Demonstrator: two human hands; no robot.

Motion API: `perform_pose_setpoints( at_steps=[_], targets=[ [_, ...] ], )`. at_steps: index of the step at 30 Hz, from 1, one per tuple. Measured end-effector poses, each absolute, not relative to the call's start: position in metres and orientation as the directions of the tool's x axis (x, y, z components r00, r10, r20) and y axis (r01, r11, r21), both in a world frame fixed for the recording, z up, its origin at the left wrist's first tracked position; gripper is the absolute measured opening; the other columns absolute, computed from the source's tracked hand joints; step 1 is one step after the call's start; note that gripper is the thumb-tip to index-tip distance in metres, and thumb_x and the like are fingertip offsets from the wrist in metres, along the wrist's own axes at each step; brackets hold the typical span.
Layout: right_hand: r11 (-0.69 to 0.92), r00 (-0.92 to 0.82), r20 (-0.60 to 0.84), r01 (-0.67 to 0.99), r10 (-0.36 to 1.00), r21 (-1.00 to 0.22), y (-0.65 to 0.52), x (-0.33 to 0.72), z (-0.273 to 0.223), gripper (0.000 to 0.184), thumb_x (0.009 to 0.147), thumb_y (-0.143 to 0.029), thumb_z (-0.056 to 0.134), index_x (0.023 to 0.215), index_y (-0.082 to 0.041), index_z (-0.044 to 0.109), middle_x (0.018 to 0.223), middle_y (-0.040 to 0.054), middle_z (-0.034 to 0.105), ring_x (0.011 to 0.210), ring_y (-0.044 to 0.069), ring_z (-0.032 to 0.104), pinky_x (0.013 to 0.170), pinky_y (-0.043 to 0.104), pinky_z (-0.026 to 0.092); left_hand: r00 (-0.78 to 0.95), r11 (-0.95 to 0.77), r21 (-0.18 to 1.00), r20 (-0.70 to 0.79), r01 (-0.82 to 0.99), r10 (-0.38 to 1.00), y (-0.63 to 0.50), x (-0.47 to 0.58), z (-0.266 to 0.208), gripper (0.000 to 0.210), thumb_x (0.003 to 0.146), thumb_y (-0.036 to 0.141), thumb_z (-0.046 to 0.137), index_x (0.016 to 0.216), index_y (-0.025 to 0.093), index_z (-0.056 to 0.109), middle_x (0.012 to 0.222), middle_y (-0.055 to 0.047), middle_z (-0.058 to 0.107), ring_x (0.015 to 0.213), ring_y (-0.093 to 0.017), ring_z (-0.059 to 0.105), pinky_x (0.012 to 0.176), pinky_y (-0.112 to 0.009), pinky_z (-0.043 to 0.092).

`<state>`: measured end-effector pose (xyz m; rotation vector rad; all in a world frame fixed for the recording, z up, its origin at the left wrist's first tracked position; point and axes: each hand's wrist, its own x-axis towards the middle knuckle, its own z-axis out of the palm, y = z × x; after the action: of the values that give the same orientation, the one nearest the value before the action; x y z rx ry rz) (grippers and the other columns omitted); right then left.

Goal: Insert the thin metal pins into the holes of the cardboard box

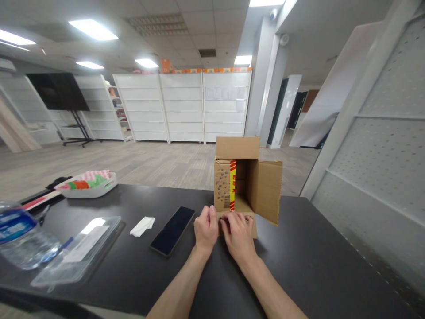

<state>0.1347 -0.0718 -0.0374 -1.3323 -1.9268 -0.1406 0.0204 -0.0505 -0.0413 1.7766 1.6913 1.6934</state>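
Note:
A small cardboard box (222,181) lies on its side on the dark table, its opening facing me. Its top flap stands up, the right flap swings outward, and the left flap carries a red and yellow tape strip (233,184). My left hand (206,228) is closed in a fist, thumb on top, at the left end of the box's lower flap (254,230). What it holds, if anything, is hidden. My right hand (238,232) has its fingers bent over that lower flap, gripping it; the fingertips are partly hidden. The visible inside of the box is shadowed.
Left of my hands lie a black phone (173,231) and a crumpled white tissue (142,226). Farther left are a clear plastic case (79,252), a water bottle (25,237) and a white basket (89,191) with colourful contents. A perforated panel (381,177) stands beyond the table's right edge.

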Motion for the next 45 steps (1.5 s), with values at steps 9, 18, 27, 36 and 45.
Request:
perform_pose_setpoints(
  at_steps=[9,18,27,36,45],
  targets=[
    [0.443,-0.157,0.613,0.826,0.774,-0.348,-0.0715,0.1367,-0.0395,0.013,0.088,-0.016,0.046,0.091,-0.023,0.057,0.090,0.0028,0.064,0.090,0.022,0.052,0.085,0.039,0.027,-0.273,-0.338,0.748,0.562,0.572,0.781,-0.0501,0.0201,-0.0417,0.034,0.090,0.034,0.037,0.059,0.021,0.033,0.048,0.004,0.041,0.045,-0.008,0.036,0.048,-0.020,0.025],
    [0.454,-0.148,0.622,0.812,0.769,-0.368,-0.0716,0.1388,-0.0402,0.016,0.090,-0.018,0.044,0.091,-0.023,0.060,0.090,0.0042,0.065,0.090,0.022,0.052,0.084,0.038,0.027,-0.278,-0.328,0.745,0.561,0.581,0.780,-0.0494,0.0197,-0.0428,0.035,0.089,0.034,0.038,0.057,0.021,0.033,0.047,0.005,0.039,0.045,-0.008,0.035,0.047,-0.020,0.025],
    [0.456,-0.151,0.643,0.823,0.751,-0.339,-0.0725,0.1400,-0.0398,0.017,0.089,-0.015,0.045,0.091,-0.022,0.060,0.092,0.0035,0.065,0.091,0.020,0.054,0.084,0.036,0.027,-0.293,-0.317,0.763,0.543,0.563,0.787,-0.0470,0.0193,-0.0452,0.037,0.089,0.037,0.039,0.057,0.020,0.029,0.048,0.006,0.033,0.045,-0.007,0.028,0.048,-0.020,0.025],
    [0.492,-0.147,0.681,0.799,0.718,-0.346,-0.0713,0.1418,-0.0413,0.018,0.092,-0.020,0.043,0.093,-0.022,0.061,0.092,0.0046,0.067,0.089,0.020,0.054,0.083,0.036,0.028,-0.277,-0.312,0.752,0.543,0.581,0.793,-0.0464,0.0205,-0.0441,0.040,0.089,0.038,0.040,0.055,0.020,0.029,0.047,0.006,0.033,0.045,-0.007,0.026,0.047,-0.021,0.024],
    [0.538,-0.070,0.775,0.758,0.628,-0.369,-0.0750,0.1426,-0.0335,0.018,0.093,-0.022,0.045,0.095,-0.021,0.063,0.091,0.0042,0.068,0.087,0.018,0.056,0.083,0.034,0.028,-0.263,-0.315,0.756,0.534,0.574,0.803,-0.0473,0.0204,-0.0436,0.040,0.090,0.039,0.038,0.056,0.019,0.031,0.049,0.006,0.035,0.047,-0.007,0.028,0.049,-0.021,0.023]
  ],
)
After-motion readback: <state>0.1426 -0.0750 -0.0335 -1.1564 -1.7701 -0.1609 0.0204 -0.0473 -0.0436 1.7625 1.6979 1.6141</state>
